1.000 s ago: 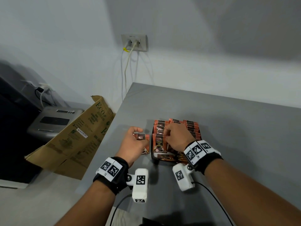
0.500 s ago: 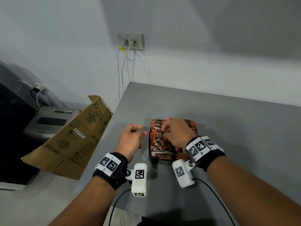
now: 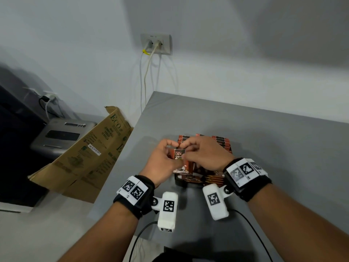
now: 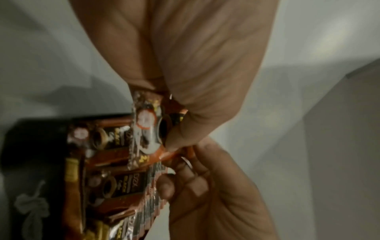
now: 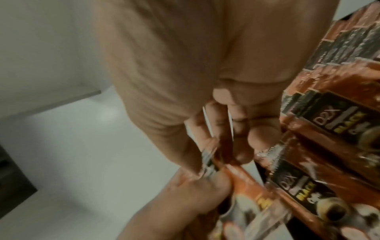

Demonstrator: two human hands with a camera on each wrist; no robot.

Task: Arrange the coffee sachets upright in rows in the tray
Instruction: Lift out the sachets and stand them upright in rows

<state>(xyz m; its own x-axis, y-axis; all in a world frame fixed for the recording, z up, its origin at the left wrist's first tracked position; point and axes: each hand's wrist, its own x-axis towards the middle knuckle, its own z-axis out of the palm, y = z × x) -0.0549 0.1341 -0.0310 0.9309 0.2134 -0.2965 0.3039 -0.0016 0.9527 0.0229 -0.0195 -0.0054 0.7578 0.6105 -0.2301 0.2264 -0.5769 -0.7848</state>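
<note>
Head view shows the person standing at a gray table [image 3: 264, 148], with both hands meeting over a dark tray [image 3: 179, 181] full of coffee sachets [image 3: 221, 140]. The sachets in the tray stand upright in rows, orange and black, packed close to each other. The left hand [image 3: 160, 163] holds one loose sachet [image 3: 178, 155] at the left front side of the tray; its thumb and fingers are curled around the packet and pinch it. The right hand [image 3: 205, 156] reaches to the top edge of the same sachet, and its fingers are bent and narrow, pinching that edge. From the left wrist view, the sachet [image 4: 146, 129] is seen just above the rows, tilted, with the right hand's fingertips [image 4: 164, 186] touching the serrated tops of the standing packets. Left of the table, a brown cardboard box [image 3: 85, 157] leans at the table edge, and a gray machine [image 3: 60, 137] sits behind it. Two cables hang from a wall socket [image 3: 156, 44].
</note>
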